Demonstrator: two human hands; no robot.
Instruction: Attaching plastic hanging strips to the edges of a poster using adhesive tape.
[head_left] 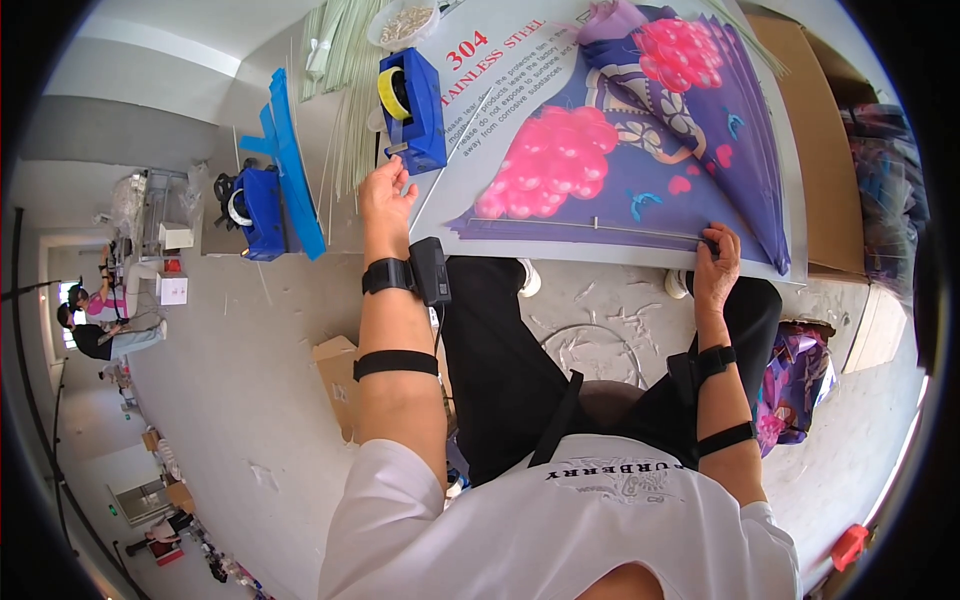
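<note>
Wears white T-shirt (pixel 520 530), bottom centre. Holds left hand (pixel 387 195) half-curled at blue tape dispenser (pixel 427 105), upper centre; right hand (pixel 718 262), fingers bunched, at edge of purple printed sheet (pixel 640 175), upper right. Cannot tell grip in either.

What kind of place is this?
Probably a small hand-assembly workshop, though nothing settles it. Clues: a tape dispenser beside the left hand, pale rods in bundles, and scraps on the floor.
</note>
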